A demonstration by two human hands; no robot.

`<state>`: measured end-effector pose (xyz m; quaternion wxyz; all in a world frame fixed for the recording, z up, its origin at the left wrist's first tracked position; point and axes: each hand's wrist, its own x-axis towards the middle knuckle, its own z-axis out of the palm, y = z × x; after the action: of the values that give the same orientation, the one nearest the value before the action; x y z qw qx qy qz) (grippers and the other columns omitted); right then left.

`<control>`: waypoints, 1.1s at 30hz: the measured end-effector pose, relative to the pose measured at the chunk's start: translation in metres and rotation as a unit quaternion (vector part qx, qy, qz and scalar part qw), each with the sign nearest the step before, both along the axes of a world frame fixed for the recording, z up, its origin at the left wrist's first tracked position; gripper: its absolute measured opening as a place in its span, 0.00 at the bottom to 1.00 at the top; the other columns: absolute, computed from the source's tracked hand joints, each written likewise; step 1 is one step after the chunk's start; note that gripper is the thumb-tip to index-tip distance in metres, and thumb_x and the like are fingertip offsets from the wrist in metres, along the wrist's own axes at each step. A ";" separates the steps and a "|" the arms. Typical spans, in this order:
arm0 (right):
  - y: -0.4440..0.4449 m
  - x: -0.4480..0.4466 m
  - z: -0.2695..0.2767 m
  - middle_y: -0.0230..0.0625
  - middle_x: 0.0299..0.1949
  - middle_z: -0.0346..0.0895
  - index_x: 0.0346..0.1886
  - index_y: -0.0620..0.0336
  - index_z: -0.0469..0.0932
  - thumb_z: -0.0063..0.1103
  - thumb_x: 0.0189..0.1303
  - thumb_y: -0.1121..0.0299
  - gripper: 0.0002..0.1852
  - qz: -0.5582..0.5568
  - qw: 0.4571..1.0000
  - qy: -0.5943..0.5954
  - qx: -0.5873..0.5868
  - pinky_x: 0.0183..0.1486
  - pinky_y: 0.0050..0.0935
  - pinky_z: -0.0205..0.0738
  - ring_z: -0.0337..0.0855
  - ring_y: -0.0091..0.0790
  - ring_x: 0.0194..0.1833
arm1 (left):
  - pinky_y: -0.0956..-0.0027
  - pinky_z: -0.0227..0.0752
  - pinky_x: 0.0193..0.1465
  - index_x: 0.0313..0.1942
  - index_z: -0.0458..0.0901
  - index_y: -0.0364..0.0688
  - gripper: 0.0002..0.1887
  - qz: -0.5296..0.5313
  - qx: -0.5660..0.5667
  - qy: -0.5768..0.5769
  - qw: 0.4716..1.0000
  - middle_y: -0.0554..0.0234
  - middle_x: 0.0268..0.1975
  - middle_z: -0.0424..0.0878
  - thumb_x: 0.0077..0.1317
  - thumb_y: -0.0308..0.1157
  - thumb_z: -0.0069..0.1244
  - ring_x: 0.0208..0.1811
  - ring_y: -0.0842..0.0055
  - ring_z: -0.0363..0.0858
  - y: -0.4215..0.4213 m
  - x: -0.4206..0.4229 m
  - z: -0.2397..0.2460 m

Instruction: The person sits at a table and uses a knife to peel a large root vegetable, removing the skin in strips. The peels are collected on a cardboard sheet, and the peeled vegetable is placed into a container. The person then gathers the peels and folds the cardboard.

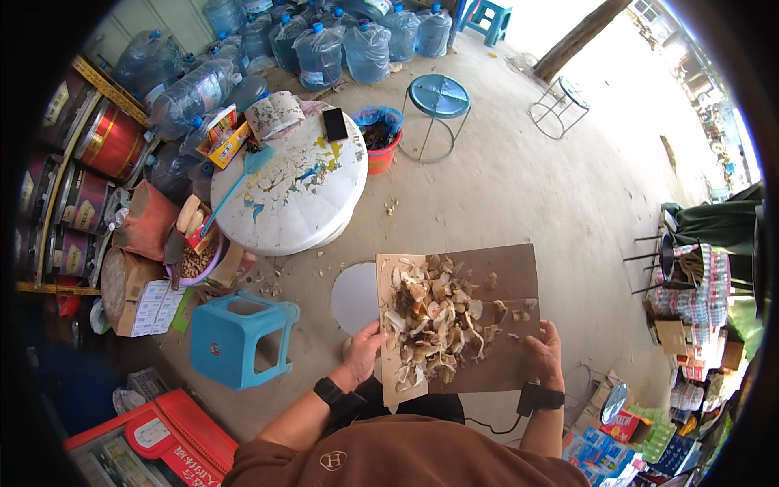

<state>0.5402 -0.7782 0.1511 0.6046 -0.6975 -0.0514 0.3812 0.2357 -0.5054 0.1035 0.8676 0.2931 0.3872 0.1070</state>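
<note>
A flattened cardboard sheet [481, 353] is held out in front of me, one flap folded along its left side. Curled brown and whitish scraps [435, 316], like dried peelings, are heaped on its left and middle, and a few loose pieces lie towards the right. My left hand [364, 352] grips the left edge with the thumb on top. At the opposite edge, my right hand [544, 353] has hold of the board, its other fingers partly hidden below. A pale round disc [353, 298] shows on the floor, partly covered by the cardboard.
A blue plastic stool [210, 344] lies on its side at left. Beyond it stands a worn white round table [286, 219] with a phone [335, 125] and a fly swatter [258, 159]. A red bucket [382, 161] with a blue liner stands beside the table, near a round metal-framed stool [439, 97].
</note>
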 end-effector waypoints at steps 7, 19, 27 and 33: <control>0.027 0.113 0.027 0.37 0.42 0.84 0.56 0.61 0.71 0.54 0.62 0.84 0.19 0.045 0.997 -0.032 -0.055 0.41 0.26 0.81 0.84 0.26 0.39 | 0.64 0.68 0.69 0.68 0.68 0.36 0.31 0.064 0.012 -0.016 0.998 0.60 0.63 0.77 0.62 0.16 0.44 0.63 0.72 0.76 -0.027 0.098 0.000; 0.113 0.260 0.029 0.37 0.40 0.84 0.57 0.61 0.72 0.55 0.61 0.83 0.19 0.153 0.984 -0.086 -0.040 0.42 0.25 0.76 0.81 0.24 0.40 | 0.65 0.67 0.69 0.68 0.68 0.37 0.35 0.152 0.060 -0.018 0.986 0.60 0.63 0.77 0.57 0.13 0.42 0.63 0.71 0.76 -0.018 0.218 -0.009; 0.208 0.306 0.019 0.40 0.44 0.85 0.58 0.61 0.72 0.56 0.62 0.82 0.19 0.203 0.979 -0.027 -0.011 0.45 0.27 0.79 0.83 0.27 0.43 | 0.66 0.69 0.67 0.67 0.68 0.37 0.34 0.184 0.043 -0.010 0.982 0.61 0.62 0.77 0.57 0.14 0.42 0.62 0.72 0.76 0.054 0.255 -0.009; 0.292 0.340 0.002 0.39 0.44 0.85 0.57 0.59 0.73 0.58 0.61 0.81 0.20 0.228 0.970 -0.085 -0.026 0.45 0.28 0.79 0.84 0.27 0.42 | 0.76 0.71 0.57 0.75 0.60 0.43 0.42 0.185 0.085 0.037 0.978 0.67 0.67 0.73 0.55 0.13 0.39 0.64 0.76 0.73 0.123 0.293 -0.022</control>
<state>0.8803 -0.4859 0.1527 0.4766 -0.7124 -0.2504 0.4501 0.5283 -0.3829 0.0817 0.7898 0.2926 0.4558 0.2877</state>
